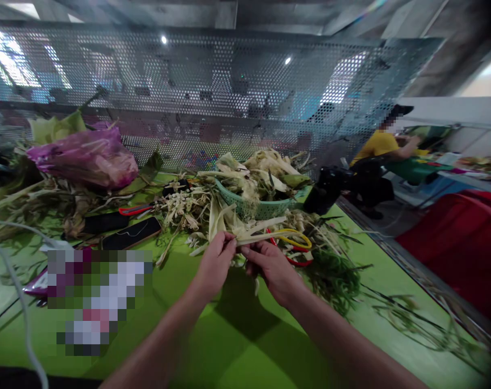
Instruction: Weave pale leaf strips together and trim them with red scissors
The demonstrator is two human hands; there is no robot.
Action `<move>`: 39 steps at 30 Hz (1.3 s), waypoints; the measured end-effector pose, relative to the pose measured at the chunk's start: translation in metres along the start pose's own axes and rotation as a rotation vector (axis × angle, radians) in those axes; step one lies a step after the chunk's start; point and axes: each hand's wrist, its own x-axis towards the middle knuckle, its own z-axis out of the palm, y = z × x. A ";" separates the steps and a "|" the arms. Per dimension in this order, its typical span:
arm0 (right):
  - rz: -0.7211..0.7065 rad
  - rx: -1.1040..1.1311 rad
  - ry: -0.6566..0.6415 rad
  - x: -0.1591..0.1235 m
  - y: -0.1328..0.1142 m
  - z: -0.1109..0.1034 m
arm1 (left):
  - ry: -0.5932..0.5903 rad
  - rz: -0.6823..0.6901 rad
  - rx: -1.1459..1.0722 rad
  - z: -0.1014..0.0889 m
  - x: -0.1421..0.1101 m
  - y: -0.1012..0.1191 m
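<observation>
Pale strips of dry corn husk (221, 220) fan upward from between my fingers, just above the green table (180, 335). My left hand (213, 265) pinches them between thumb and fingers. Close beside it, my right hand (273, 270) is closed on the same husk, its thumb and fingertips near the left ones. Just past my hands stands a green plastic basket (273, 208) heaped with husks (265, 170). Scissors with yellow and red handles (297, 239) lie beyond my right hand, partly covered by husk strips.
At left are a pink plastic bag (87, 156), a red-handled cutter (135, 209) and a phone (132, 239). Green sprigs (337, 278) and a black bottle (324, 190) are at right. A perforated metal screen (180, 81) closes the back. A person in yellow (377, 147) sits beyond.
</observation>
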 end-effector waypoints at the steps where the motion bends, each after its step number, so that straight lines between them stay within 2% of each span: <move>1: 0.003 0.017 -0.018 -0.001 0.000 0.001 | 0.016 0.003 0.019 0.000 0.000 0.000; 4: 0.010 0.013 -0.062 -0.003 0.001 0.004 | 0.093 0.045 0.109 -0.001 0.001 -0.001; 7: 0.015 -0.048 -0.011 -0.005 0.000 0.007 | 0.141 0.096 0.197 -0.001 0.001 -0.003; 12: -0.049 -0.094 0.066 -0.004 -0.001 0.003 | 0.073 0.182 0.349 0.001 -0.004 -0.002; 18: -0.090 -0.066 0.090 -0.001 -0.001 -0.003 | -0.014 0.260 0.552 -0.003 -0.008 0.001; 25: -0.077 -0.128 0.056 -0.003 0.003 0.004 | 0.115 0.214 0.544 -0.004 -0.005 -0.001; 28: -0.149 -0.270 0.016 -0.005 0.006 0.008 | 0.139 0.187 0.556 -0.003 -0.004 -0.003; 32: -0.366 -0.576 0.039 -0.010 0.005 0.007 | 0.131 0.189 0.644 -0.001 -0.005 -0.004; 39: -0.600 -1.000 0.008 -0.016 -0.009 -0.003 | 0.042 0.297 0.972 -0.006 -0.008 -0.003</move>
